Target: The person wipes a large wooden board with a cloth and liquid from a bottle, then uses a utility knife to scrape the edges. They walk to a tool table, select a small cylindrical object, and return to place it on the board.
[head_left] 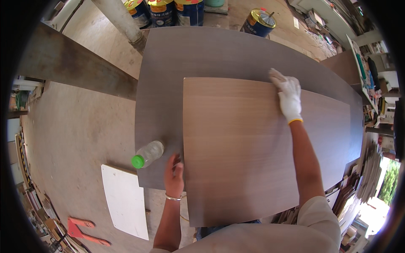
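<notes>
A wood-grain board (240, 147) lies on top of a larger grey-brown panel (162, 63). My right hand (289, 95), in a white glove with a yellow cuff, rests at the board's far edge, its slightly blurred fingers stretched out past that edge. Beside the board's left edge is my bare left hand (174, 177), a bracelet at the wrist; its fingers are loosely bent and apart, with nothing seen in them. A clear plastic bottle (151, 152) with a green cap lies on its side on the panel, just left of that hand.
Several blue paint cans (162, 14) stand beyond the panel, another can (258, 23) farther right. A steel beam (80, 59) reaches the panel's left side. On the floor are a white board (124, 202) and an orange-red tool-like piece (82, 230). Board offcuts (358, 177) stack at right.
</notes>
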Motion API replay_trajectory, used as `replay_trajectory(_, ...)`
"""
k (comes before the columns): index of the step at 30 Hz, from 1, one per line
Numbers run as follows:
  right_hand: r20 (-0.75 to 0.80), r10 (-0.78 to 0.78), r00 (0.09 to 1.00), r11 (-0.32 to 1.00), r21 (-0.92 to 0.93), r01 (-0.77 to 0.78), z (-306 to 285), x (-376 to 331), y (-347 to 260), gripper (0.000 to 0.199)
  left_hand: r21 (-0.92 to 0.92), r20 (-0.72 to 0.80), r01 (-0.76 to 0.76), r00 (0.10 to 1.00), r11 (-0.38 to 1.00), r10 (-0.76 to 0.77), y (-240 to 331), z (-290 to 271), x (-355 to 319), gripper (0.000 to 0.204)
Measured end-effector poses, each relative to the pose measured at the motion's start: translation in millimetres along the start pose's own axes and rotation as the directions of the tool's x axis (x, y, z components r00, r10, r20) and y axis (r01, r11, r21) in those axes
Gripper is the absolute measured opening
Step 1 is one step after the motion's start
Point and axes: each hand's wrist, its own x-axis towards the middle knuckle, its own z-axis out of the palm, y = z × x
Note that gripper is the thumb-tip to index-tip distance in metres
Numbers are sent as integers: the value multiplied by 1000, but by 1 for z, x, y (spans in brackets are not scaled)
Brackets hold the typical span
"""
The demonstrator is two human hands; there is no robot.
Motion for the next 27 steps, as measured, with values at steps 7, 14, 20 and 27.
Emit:
replay_trajectory(7,-108,119,987,970,226,-92,9,17,-66,36,115,-288,-69,952,991,100,-63,-83,57,65)
replay_trajectory(14,-297,-2,955,939,327,104,32,27,-130,28,261,-298,-205,912,943,281,-12,-57,100,65)
replay_trajectory(20,-120,-69,990,996,-56,62,-8,-19,43,52,389,-368,-302,815,871,447,82,7,49,67)
replay_trajectory(27,-186,596,781,767,-158,-622,-21,-140,364,39,581,-163,-391,803,714,573,163,141,-40,62)
